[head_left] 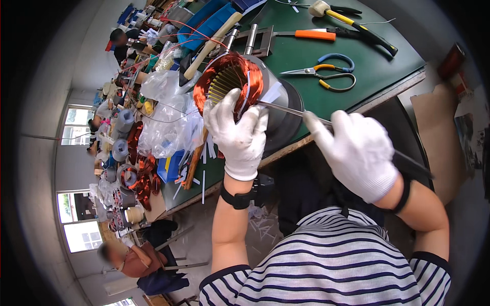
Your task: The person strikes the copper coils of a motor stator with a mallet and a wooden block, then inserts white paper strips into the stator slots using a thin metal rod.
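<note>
A motor stator [279, 109] with a grey metal shell lies on its side on the green bench, its open end towards the left. Copper winding [206, 81] rings that end, and yellowish slot liners show inside. My left hand [237, 127], in a white glove, has its fingers bent over the winding's near edge, by a narrow pale strip [248, 86]. In my gloved right hand [360, 150] is a long thin metal rod tool [286, 109] with a dark handle; my index finger lies along it. Its tip meets the winding's right edge, close to my left fingertips.
Scissors [326, 71], an orange-handled file-like tool [314, 34] and a yellow-and-black hammer [357, 25] lie beyond the stator. A wooden-handled mallet [212, 46], plastic bags [168, 115] and a blue tray [171, 166] crowd the left. Co-workers sit farther left, including one person [140, 257].
</note>
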Demonstrator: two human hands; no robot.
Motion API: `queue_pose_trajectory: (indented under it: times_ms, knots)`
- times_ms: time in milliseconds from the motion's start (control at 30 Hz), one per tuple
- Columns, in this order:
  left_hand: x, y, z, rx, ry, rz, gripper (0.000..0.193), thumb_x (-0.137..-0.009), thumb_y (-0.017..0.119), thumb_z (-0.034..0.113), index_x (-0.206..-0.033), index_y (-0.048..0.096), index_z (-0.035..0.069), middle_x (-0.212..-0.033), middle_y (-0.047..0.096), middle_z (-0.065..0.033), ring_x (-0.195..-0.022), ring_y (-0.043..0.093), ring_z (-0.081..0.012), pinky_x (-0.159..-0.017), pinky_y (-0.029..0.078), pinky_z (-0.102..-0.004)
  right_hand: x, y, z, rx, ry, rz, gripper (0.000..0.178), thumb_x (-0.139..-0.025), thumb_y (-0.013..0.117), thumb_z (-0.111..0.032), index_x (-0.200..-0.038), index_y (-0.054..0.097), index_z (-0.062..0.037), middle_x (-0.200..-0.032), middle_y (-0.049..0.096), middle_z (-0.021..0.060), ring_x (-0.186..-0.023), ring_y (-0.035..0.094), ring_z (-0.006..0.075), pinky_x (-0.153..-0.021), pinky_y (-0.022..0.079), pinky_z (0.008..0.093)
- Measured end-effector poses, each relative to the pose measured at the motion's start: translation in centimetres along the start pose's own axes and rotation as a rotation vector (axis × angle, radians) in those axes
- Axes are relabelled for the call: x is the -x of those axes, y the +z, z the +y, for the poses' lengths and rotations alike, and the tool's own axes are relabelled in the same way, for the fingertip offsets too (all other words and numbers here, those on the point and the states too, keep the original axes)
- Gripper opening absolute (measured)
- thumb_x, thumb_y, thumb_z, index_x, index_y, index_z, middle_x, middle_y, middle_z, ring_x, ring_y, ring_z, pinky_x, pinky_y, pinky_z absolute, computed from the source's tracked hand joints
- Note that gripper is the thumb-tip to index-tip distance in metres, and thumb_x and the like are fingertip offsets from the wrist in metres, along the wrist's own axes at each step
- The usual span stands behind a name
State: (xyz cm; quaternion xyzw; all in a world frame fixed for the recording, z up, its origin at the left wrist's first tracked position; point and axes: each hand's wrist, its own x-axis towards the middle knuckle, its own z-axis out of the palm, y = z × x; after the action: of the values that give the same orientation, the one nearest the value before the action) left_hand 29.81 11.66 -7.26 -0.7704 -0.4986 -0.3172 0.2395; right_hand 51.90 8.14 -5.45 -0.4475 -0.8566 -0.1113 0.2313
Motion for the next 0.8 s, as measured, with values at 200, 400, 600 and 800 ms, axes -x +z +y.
queue_pose_trajectory:
  times_ms: [200, 400, 600, 800]
  knots:
    - [0.2, 0.4, 0.2, -0.012, 0.024, 0.035, 0.019, -0.063, 0.076, 0.019, -0.078, 0.066, 0.014, -0.115, 0.058, -0.0119, -0.104, 0.052, -0.0293, -0.102, 0.03, -0.0497, 0.9, 1.9, -0.3, -0.143, 0.085, 0.115, 0.045, -0.073, 0.058, -0.009, -0.117, 0.06, -0.0147, -0.067, 0.043, 0.0047, -0.057, 0.049, 0.0189, -0.048, 0.04, 0.032]
    - [0.8, 0.4, -0.3, -0.041, 0.076, 0.11, 0.021, -0.061, 0.077, 0.017, -0.078, 0.065, 0.013, -0.116, 0.057, -0.0122, -0.103, 0.054, -0.0301, -0.103, 0.031, -0.0535, 1.8, -2.6, 0.2, 0.043, 0.006, 0.018, 0.028, -0.075, 0.063, -0.013, -0.103, 0.068, -0.0124, -0.064, 0.044, 0.0025, -0.055, 0.051, 0.0151, -0.043, 0.039, 0.0272]
    - [0.7, 0.7, 0.0, -0.015, 0.036, 0.127, 0.019, -0.063, 0.076, 0.016, -0.077, 0.065, 0.013, -0.115, 0.058, -0.0117, -0.102, 0.054, -0.0299, -0.104, 0.028, -0.0544, 0.5, 0.0, -1.6, 0.082, 0.044, 0.081, 0.024, -0.076, 0.064, -0.015, -0.099, 0.069, -0.0124, -0.065, 0.044, 0.0012, -0.056, 0.05, 0.0147, -0.043, 0.037, 0.0273]
    - [1.1, 1.0, -0.2, -0.019, 0.02, 0.081, 0.018, -0.062, 0.077, 0.019, -0.076, 0.065, 0.016, -0.114, 0.059, -0.0109, -0.103, 0.054, -0.0283, -0.101, 0.03, -0.0524, -0.5, 5.0, -1.8, -0.093, 0.102, 0.219, 0.038, -0.074, 0.06, -0.013, -0.112, 0.063, -0.015, -0.065, 0.043, 0.0035, -0.054, 0.05, 0.0174, -0.044, 0.041, 0.0311]
